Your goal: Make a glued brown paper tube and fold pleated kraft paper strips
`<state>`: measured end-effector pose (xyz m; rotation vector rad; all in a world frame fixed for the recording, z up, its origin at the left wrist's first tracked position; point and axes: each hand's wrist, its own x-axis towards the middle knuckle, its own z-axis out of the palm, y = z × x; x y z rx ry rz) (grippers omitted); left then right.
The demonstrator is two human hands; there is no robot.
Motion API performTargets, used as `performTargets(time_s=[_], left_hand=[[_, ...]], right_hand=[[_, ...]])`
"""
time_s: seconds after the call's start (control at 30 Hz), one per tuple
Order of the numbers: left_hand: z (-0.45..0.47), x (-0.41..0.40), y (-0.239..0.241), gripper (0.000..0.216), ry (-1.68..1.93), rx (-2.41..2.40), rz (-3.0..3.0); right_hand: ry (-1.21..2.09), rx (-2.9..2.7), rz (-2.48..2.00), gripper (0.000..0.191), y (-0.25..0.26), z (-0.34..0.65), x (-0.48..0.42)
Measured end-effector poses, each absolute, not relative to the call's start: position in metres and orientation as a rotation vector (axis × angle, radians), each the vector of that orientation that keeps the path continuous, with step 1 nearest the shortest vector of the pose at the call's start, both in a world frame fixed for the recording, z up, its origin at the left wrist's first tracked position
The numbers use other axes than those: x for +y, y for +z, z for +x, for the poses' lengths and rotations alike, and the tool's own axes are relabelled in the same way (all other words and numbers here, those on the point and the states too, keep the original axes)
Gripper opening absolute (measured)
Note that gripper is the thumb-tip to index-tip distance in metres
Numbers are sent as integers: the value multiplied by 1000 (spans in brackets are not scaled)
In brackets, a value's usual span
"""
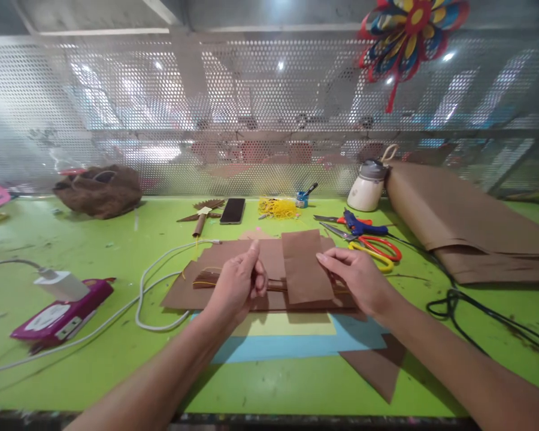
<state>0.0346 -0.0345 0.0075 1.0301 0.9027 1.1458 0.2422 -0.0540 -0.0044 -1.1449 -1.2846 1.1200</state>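
Note:
A brown paper rectangle point(306, 266) lies on top of a stack of brown paper sheets point(227, 254) in the middle of the green table point(117, 239). My right hand point(357, 278) rests at the rectangle's right edge, fingers pinching that edge. My left hand point(240, 281) is curled to the left of the rectangle, fingers closed in a pinch over the stack; what it holds is hidden. Under my left hand lies a narrow folded brown strip point(206, 279) with a thin yellow thread. Yellow and blue sheets point(291, 344) show beneath the stack.
Scissors point(377, 245), pliers and a blue glue gun lie behind my right hand. A white kettle point(366, 185) and large brown paper sheets point(467, 221) sit at right. A phone point(232, 211), yellow thread point(277, 208), white cable, charger point(60, 284), and brown bag point(99, 190) occupy the left and back.

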Motion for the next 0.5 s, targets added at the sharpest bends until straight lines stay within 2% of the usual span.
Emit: performTargets(time_s=[0.2,0.33,0.43,0.5], left_hand=[[40,-39,3,32,939,830,1060],[40,-39,0,27,971,889,1071],[38,-42,6,26,895,889,1117],[36,-46,13,24,760,906,1250]], right_hand=[[1165,-1290,-1161,31,-2,239,-58],[1165,-1354,-1125,30,2,237,-61],[1199,-1345,-1033,20,6,238,-61],[1185,-1343,-994,25,9,240,-60]])
